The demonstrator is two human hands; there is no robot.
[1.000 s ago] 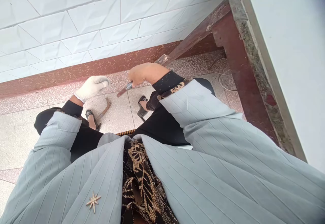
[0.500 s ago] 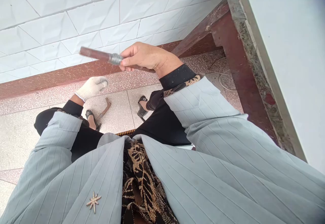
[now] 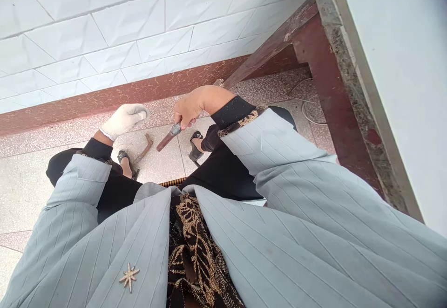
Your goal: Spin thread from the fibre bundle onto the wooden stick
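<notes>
White-knit-gloved left hand (image 3: pixel 123 119), fingers curled, contents impossible to tell, beyond and left of curved, brown, wooden-looking tool (image 3: pixel 147 148). Right of that tool, reddish-brown rod bound with grey wire (image 3: pixel 168 139), just swung down low, gripped by bare right hand (image 3: pixel 188 109); probably between strokes.

Left grip (image 3: pixel 123 119), gloved, curls inward; right grip (image 3: pixel 188 107), bare, is clenched, wrist (image 3: pixel 219 99) bent; both arms (image 3: pixel 286 149) extend farward.

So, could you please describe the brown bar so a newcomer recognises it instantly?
Below the tiled wall lies the floor. Above it, the bare right grip holds the brown bar; unlike the curved piece nearby, it is straight and wound with grey wire.
</notes>
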